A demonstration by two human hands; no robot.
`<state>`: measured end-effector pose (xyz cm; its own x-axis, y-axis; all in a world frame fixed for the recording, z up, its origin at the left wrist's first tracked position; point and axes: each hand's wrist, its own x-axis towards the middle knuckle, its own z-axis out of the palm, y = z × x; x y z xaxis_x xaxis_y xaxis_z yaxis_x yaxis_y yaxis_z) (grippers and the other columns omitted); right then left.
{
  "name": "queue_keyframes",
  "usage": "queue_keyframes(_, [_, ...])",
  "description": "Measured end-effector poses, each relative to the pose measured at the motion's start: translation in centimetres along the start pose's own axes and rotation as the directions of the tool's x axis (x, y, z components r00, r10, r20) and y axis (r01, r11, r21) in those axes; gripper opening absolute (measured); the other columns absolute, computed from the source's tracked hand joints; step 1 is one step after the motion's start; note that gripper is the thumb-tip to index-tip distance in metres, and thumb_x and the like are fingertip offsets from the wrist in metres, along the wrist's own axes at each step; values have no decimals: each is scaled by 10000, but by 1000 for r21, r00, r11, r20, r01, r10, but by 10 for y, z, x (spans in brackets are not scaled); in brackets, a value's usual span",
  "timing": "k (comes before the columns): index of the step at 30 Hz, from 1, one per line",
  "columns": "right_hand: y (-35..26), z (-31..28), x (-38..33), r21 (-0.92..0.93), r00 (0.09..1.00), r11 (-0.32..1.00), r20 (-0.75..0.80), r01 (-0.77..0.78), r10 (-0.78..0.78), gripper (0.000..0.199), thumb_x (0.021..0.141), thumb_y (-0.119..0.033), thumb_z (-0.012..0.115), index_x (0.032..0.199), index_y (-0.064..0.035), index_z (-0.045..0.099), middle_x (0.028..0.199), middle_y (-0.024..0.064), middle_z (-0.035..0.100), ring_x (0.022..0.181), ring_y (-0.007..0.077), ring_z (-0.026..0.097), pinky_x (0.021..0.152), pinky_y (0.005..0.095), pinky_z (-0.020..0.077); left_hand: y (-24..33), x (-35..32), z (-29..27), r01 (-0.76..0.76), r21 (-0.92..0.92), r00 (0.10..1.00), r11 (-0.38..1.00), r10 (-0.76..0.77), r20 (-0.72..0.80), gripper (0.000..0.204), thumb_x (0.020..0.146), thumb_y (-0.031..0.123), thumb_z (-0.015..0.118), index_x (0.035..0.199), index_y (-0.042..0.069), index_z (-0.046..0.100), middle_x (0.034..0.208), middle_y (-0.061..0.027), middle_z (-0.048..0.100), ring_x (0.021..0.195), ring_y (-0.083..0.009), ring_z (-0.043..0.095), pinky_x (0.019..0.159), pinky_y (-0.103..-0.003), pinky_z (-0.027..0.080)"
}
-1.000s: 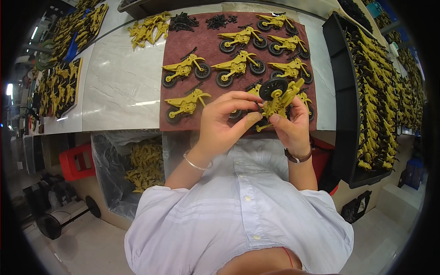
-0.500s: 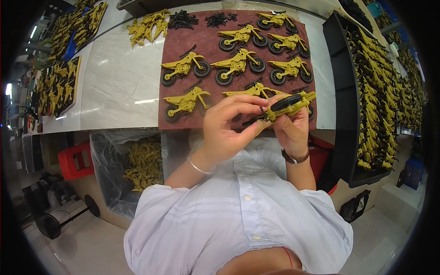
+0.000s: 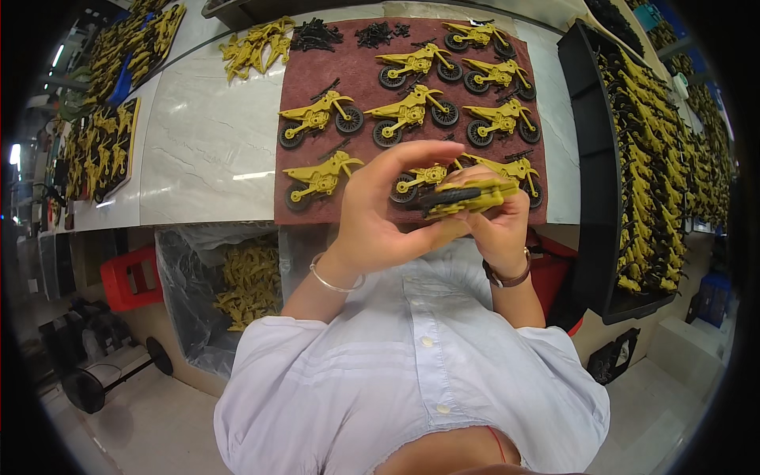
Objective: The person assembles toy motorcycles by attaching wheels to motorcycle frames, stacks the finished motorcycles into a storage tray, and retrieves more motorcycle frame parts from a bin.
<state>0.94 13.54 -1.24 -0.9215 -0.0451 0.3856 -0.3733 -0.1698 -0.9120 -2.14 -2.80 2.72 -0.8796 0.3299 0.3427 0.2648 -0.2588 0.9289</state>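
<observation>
A yellow toy motorcycle [image 3: 473, 195] with black tyres is held above the near edge of the dark red mat [image 3: 372, 75], slightly blurred. My right hand [image 3: 504, 229] grips its yellow end, thumb underneath and fingers behind. Around the other end curves my left hand [image 3: 384, 210], its index finger arched clear above the toy. The left thumb lies against the underside near the black wheel; its other fingers are largely hidden. Just beyond my hands, partly covered, are a toy motorcycle [image 3: 406, 187] and another toy motorcycle [image 3: 518, 170].
Several more yellow toy motorcycles [image 3: 412, 108] lie in rows on the mat. Small black parts [image 3: 317, 34] and yellow parts [image 3: 257, 46] are heaped at the back. A black crate [image 3: 594, 166] of yellow pieces stands right. Below the table's left side sits a plastic-lined bin [image 3: 202, 317].
The held motorcycle has tilted toward level and come slightly left and down. My left index finger has lifted away from it, and my left hand has opened wider.
</observation>
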Motion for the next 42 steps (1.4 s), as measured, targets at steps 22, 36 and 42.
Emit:
queue_keyframes(22, [-18, -13, -5, 41, 979, 993, -167, -113, 118, 366, 716, -41, 775, 1042, 30, 625, 978, 84, 657, 923, 135, 606, 823, 252, 471, -19, -5, -17, 162, -310, 987, 937, -159, 38, 268, 741, -62, 703, 1004, -42, 655, 1050, -149, 661, 967, -188, 628, 868, -308, 496])
queue_keyframes(36, [-29, -6, -2, 111, 988, 986, -80, -121, 130, 447, 740, 86, 712, 1147, 72, 530, 1107, 122, 591, 1029, 177, 592, 874, 287, 496, -22, -3, -17, 35, 314, 975, 949, -102, 199, 386, 669, 99, 800, 1019, 6, 667, 979, -126, 676, 897, -248, 637, 795, -331, 486])
queue_keyframes(42, [-26, -8, -2, -26, 994, 1000, -106, -11, 9, 455, 730, 59, 732, 1144, 51, 543, 1094, 106, 597, 1007, 163, 593, 893, 291, 471, -20, -5, -16, 30, 276, 967, 961, -97, 234, 379, 710, 118, 772, 1052, 5, 654, 982, -115, 680, 924, -230, 636, 825, -326, 474])
